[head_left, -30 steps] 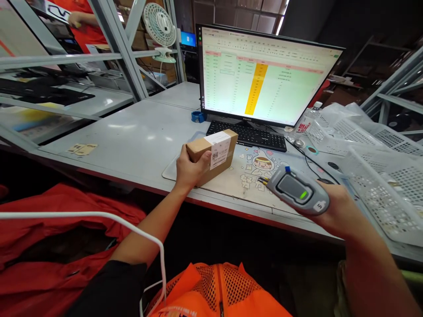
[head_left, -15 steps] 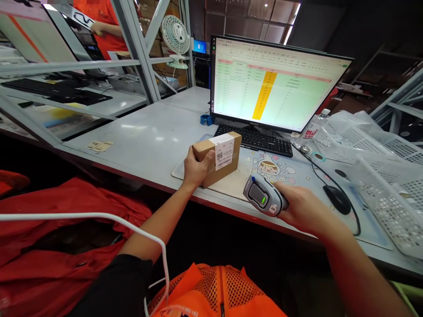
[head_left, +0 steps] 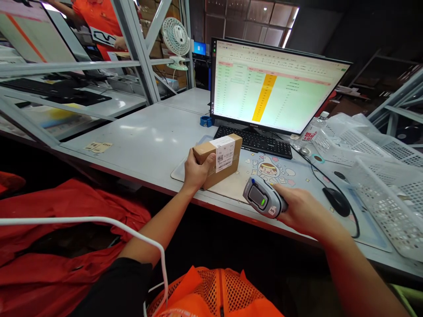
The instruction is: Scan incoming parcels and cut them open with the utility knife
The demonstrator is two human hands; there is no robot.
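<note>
A small brown cardboard box (head_left: 228, 171) stands on its narrow side on the desk mat, near the front edge of the desk. A white printed label (head_left: 225, 155) with a barcode wraps over its top onto the side facing right. My left hand (head_left: 197, 171) grips the box's left end, thumb over the near face. In my right hand (head_left: 295, 207) is a grey barcode scanner (head_left: 263, 199) with a lit green indicator, its head pointing left toward the box. A gap separates scanner and box; the fingers beneath the handle are mostly hidden.
Behind the box are a black keyboard (head_left: 256, 141) and a monitor (head_left: 274, 88) showing a spreadsheet. To the right lie a mouse (head_left: 336, 201), white plastic baskets (head_left: 386, 207) and a bottle (head_left: 312, 130). Blue tape (head_left: 206, 121) sits left of the keyboard. A person (head_left: 102, 22) stands beyond the metal frame.
Both of my hands, the box and the scanner stay almost where they were; the view shifts slightly. Beyond the frame, the other person has lowered a white panel with a black marking.
</note>
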